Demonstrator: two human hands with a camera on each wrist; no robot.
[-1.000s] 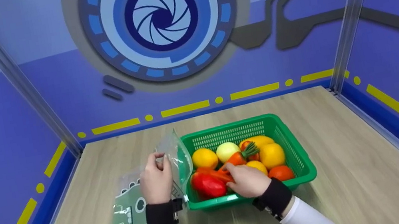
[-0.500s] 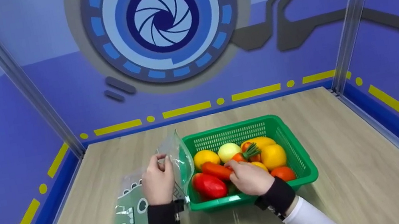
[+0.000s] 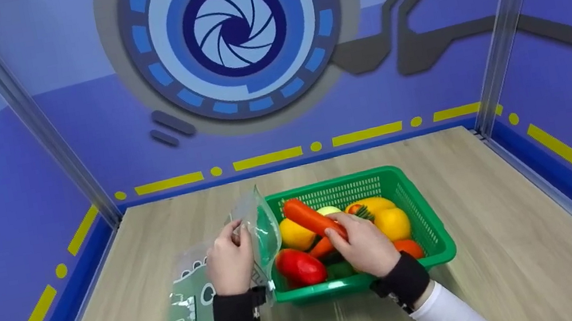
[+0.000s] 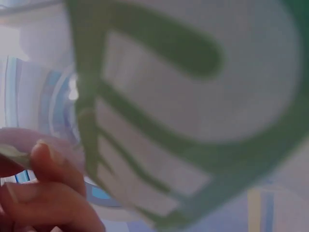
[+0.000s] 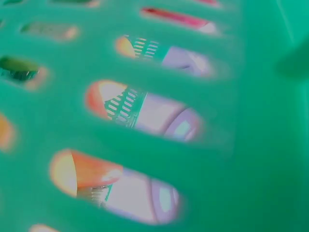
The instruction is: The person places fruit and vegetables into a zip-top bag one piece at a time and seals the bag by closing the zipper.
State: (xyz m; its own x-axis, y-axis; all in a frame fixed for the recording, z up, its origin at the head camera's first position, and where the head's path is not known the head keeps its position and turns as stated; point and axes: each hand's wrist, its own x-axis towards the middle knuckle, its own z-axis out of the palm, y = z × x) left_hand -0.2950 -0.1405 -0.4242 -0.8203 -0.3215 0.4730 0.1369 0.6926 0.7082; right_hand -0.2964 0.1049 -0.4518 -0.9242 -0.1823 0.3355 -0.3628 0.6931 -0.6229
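My right hand [image 3: 366, 243] grips an orange carrot [image 3: 306, 217] by its near end, and the carrot slants up to the left above the green basket [image 3: 336, 287]. To the left, my left hand [image 3: 230, 263] pinches the upper edge of a clear zip bag [image 3: 267, 236] with green print, which stands spread against the basket's left side. In the left wrist view the printed bag [image 4: 193, 145] fills most of the picture, with pinching fingers [image 4: 53, 203] at lower left. The basket's slotted wall [image 5: 159, 154] covers the right wrist view and hides the right hand.
A red pepper-like piece [image 3: 301, 267], an orange-yellow fruit [image 3: 296, 234], another carrot [image 3: 322, 247], a larger yellow fruit [image 3: 392, 224] and a tomato [image 3: 409, 248] lie in the basket. A second green-printed bag [image 3: 187, 316] lies flat on the wooden table [image 3: 520, 237]. Blue panels enclose the back and sides.
My right hand has taken hold of the carrot and lifted it from among the produce, its far end tipping up. The left hand keeps pinching the bag, almost still.
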